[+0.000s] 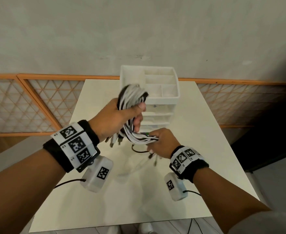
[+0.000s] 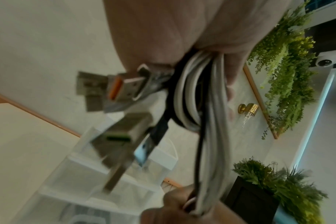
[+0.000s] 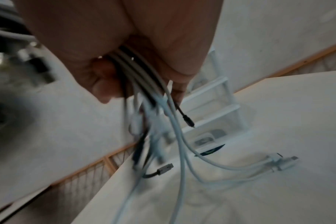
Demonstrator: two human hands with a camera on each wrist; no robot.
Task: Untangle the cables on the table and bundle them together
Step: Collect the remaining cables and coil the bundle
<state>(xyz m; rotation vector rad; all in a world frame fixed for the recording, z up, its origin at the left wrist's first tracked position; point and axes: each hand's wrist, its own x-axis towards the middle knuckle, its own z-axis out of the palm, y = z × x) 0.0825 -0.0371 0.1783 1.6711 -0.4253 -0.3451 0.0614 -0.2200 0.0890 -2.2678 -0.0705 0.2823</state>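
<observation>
A bundle of white and black cables (image 1: 132, 100) is looped in my left hand (image 1: 122, 115), which grips it above the white table (image 1: 198, 149). From there the strands run down to my right hand (image 1: 159, 142), which clenches them lower and to the right. Loose plug ends (image 1: 115, 141) dangle under the left hand, and more hang below the right hand (image 3: 165, 168). In the left wrist view, USB plugs (image 2: 115, 87) stick out beside the looped cables (image 2: 192, 94). The right wrist view shows the cables (image 3: 136, 68) passing through my fist, with white connector ends (image 3: 278, 163) lying on the table.
A white drawer organiser (image 1: 155, 92) with open top compartments stands at the back middle of the table, just behind my hands. An orange lattice railing (image 1: 37, 102) runs behind the table. Green plants (image 2: 288, 75) hang on a wall in the left wrist view.
</observation>
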